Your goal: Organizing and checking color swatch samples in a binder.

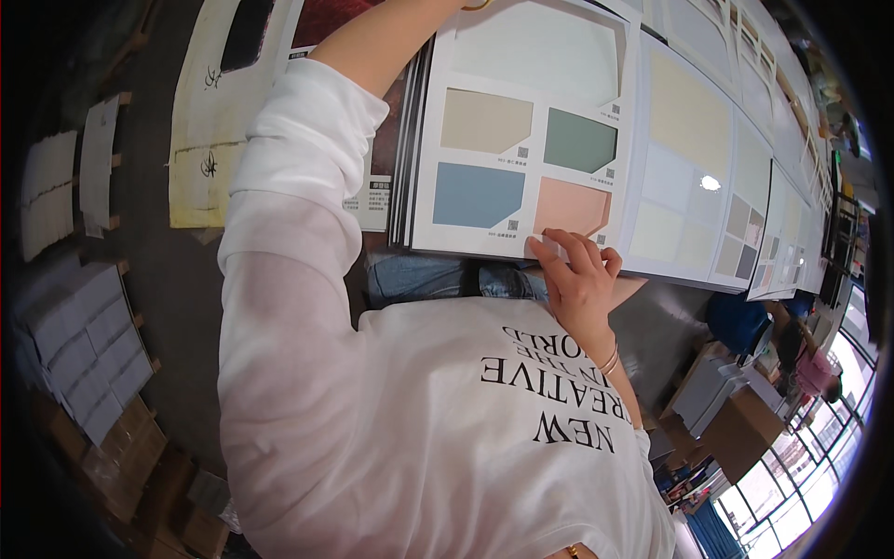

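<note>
A white sample board (477, 240) lies in front of me with cut-out windows over colour panels. They show a large pale panel (535, 51), a beige one (486, 121), a green one (581, 142), a blue one (479, 195) and a pink one (575, 205). My right hand (579, 278) rests at the board's near edge, its bent fingers apart and touching the lower part of the pink panel. Reaching over the board's left side, my left arm (391, 47) leaves the picture at the top, so that hand is hidden. Dark layered edges of further boards (410, 149) show beneath.
More sample boards (643, 219) run along the right of the table. A printed sheet (377, 200) lies left of the stack, beside a yellowed board (200, 149). Paper stacks (88, 345) stand on the left. Another person (812, 368) and cardboard boxes (740, 429) are at right.
</note>
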Motion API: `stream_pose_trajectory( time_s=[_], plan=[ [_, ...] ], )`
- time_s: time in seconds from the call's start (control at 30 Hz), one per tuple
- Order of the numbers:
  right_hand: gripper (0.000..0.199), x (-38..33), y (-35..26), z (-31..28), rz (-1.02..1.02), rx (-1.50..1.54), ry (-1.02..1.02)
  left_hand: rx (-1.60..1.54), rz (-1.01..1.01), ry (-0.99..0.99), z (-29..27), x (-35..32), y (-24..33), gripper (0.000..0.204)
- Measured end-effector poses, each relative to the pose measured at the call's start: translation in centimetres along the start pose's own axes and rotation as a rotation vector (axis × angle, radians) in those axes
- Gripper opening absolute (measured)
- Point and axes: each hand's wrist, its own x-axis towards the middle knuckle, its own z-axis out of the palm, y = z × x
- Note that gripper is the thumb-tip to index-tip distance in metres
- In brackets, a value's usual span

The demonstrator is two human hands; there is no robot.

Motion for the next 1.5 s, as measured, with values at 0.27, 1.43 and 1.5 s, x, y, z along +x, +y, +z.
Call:
stream_pose_trajectory(
  time_s=[0.27,1.43,1.5],
  plan=[
    [0.047,0.0,-0.2,0.0,0.001,0.007,-0.002,0.065,0.009,0.011,0.6,-0.4,-1.1,0.026],
    [0.045,0.0,0.0,0.0,0.031,0.018,-0.009,-0.015,-0.067,-0.087,1.0,-1.7,-0.8,0.028],
    [0.045,0.0,0.0,0.0,0.039,0.013,-0.011,-0.036,-0.094,0.080,-0.1,-2.1,-0.8,0.026]
  ],
)
